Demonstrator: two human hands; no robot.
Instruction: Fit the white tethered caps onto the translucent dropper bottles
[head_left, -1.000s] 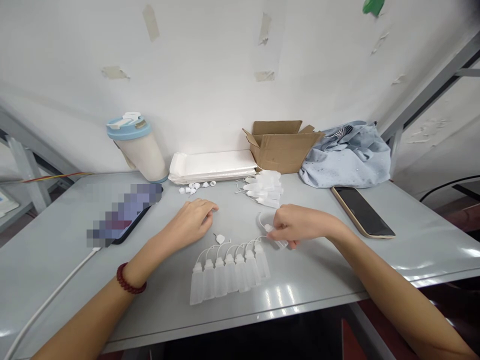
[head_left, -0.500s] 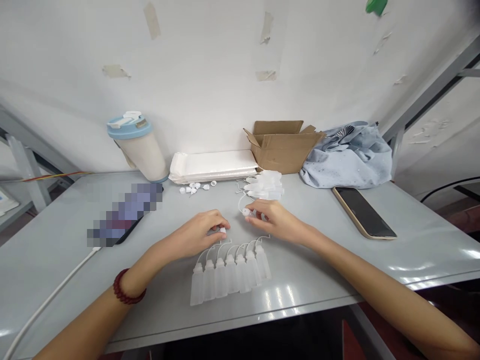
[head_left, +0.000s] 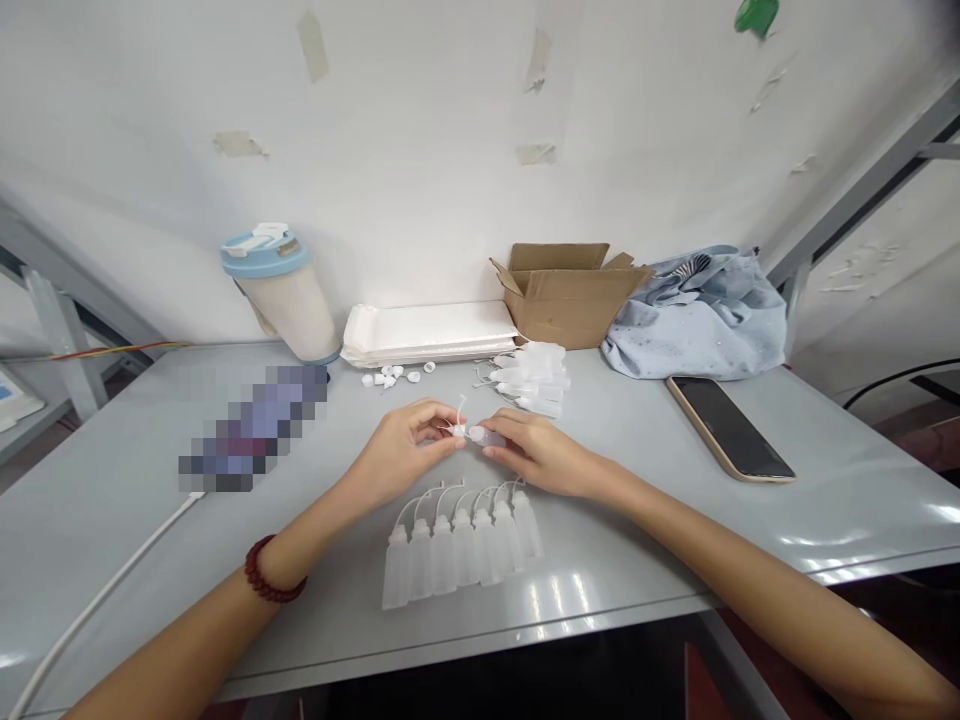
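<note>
Between the thumb and fingers of my left hand (head_left: 409, 445) is a small white cap (head_left: 458, 430), with a thin strap rising from about there. My right hand (head_left: 536, 450) grips a small translucent plastic bottle (head_left: 487, 436), its neck turned left toward the cap. Cap and bottle neck are close together; whether they touch I cannot tell. Below both hands lies a row of several similar bottles (head_left: 463, 550), side by side, their thin straps curving up and right. Behind my right hand is a pile of more bottles (head_left: 534, 375). Several loose white caps (head_left: 391, 375) lie beyond my left hand.
At the back stand a tumbler (head_left: 283, 300), a stack of white packets (head_left: 431, 335), an open cardboard box (head_left: 574, 300) and a bundled light-blue cloth (head_left: 701, 320). A phone (head_left: 727, 430) lies right; a blurred-out device (head_left: 255, 425) with a white cable (head_left: 112, 590) lies left.
My hands have come closer together, the left moving up and right with the cap. My right hand has turned the bottle so its neck faces the cap.
</note>
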